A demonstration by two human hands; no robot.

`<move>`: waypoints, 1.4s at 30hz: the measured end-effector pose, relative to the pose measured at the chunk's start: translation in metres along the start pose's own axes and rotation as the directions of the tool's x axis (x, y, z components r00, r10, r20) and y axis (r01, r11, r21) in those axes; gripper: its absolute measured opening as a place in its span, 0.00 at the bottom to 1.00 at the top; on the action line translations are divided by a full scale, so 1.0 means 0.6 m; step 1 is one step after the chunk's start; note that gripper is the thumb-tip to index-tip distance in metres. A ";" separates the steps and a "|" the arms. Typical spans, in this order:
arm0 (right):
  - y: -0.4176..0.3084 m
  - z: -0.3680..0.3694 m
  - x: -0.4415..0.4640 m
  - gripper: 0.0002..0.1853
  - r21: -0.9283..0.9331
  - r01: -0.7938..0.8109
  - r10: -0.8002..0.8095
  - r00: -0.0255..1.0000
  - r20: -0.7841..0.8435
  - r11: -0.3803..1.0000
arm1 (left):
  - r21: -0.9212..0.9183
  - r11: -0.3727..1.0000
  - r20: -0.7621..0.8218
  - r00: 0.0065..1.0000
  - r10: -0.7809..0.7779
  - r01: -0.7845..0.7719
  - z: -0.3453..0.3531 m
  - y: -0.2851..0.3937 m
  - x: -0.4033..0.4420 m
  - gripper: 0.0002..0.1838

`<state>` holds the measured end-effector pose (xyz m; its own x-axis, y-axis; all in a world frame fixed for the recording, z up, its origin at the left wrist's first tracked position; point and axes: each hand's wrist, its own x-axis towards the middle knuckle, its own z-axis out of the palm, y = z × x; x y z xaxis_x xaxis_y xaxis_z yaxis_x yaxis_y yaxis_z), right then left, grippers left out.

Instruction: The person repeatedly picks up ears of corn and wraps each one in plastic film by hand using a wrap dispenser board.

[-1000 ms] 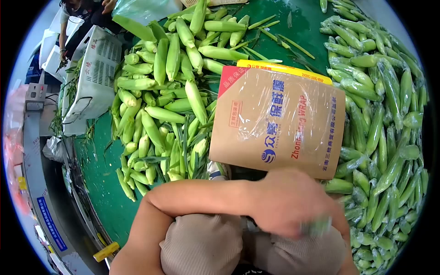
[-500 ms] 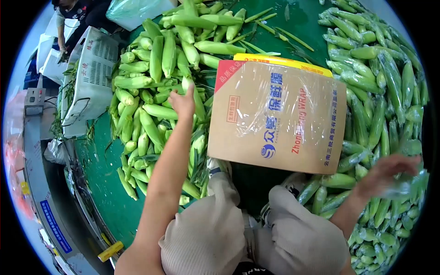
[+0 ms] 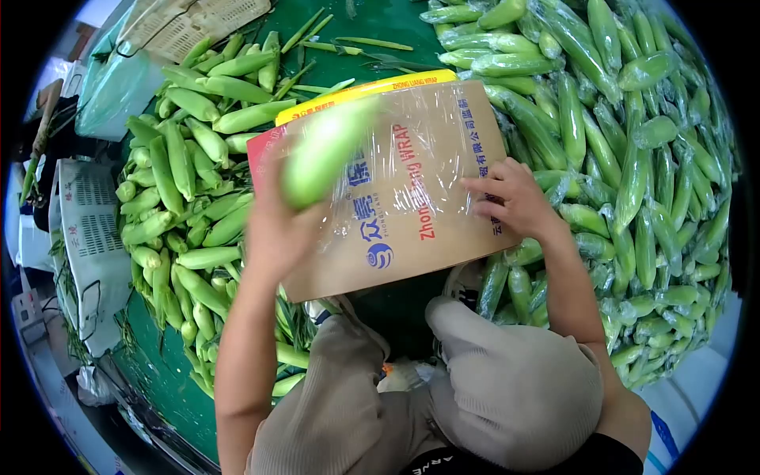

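An ear of corn in its green husk (image 3: 331, 150), smeared by motion, is in my left hand (image 3: 279, 229) above the left half of a cardboard box (image 3: 324, 265). Clear plastic film (image 3: 431, 158) covers much of the box top, which bears blue and red print. At the box's right edge is my right hand (image 3: 514, 198), its fingers apart and resting on or just over the surface; nothing shows in it. Along the far side of the box lies a yellow carton strip (image 3: 372, 93).
Unwrapped corn (image 3: 202, 146) is heaped on the green floor (image 3: 162, 317) to the left. Film-wrapped corn (image 3: 578, 134) forms a large pile to the right. White crates (image 3: 95, 245) stand at the far left, with a metal-edged unit below them.
My left hand has come from the unwrapped heap to above the box with an ear of corn. My right hand has moved from the wrapped pile to the box's right edge. The view has shifted.
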<state>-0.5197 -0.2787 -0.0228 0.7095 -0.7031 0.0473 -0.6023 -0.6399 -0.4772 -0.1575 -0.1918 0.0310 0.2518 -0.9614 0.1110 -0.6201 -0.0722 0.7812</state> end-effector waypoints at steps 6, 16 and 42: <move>0.012 0.053 -0.008 0.08 0.465 -0.053 0.266 0.875 -0.405 0.884 | 0.447 0.806 0.297 0.914 0.275 -0.388 0.112 0.001 0.038 0.35; -0.071 0.072 0.149 0.35 -0.217 0.067 -0.114 0.971 -0.211 0.974 | 0.099 0.945 0.180 0.939 0.292 -0.312 0.069 -0.043 0.034 0.41; -0.080 0.058 0.214 0.35 -0.264 0.248 -0.299 0.938 -0.177 0.932 | 0.736 0.655 0.102 0.984 0.143 -0.171 0.092 -0.050 0.154 0.29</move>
<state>-0.3870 -0.3273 -0.0243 0.7806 -0.5226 0.3428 -0.4823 -0.8525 -0.2015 -0.1567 -0.2932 -0.0160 0.0833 -0.9840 0.1577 -0.9961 -0.0779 0.0404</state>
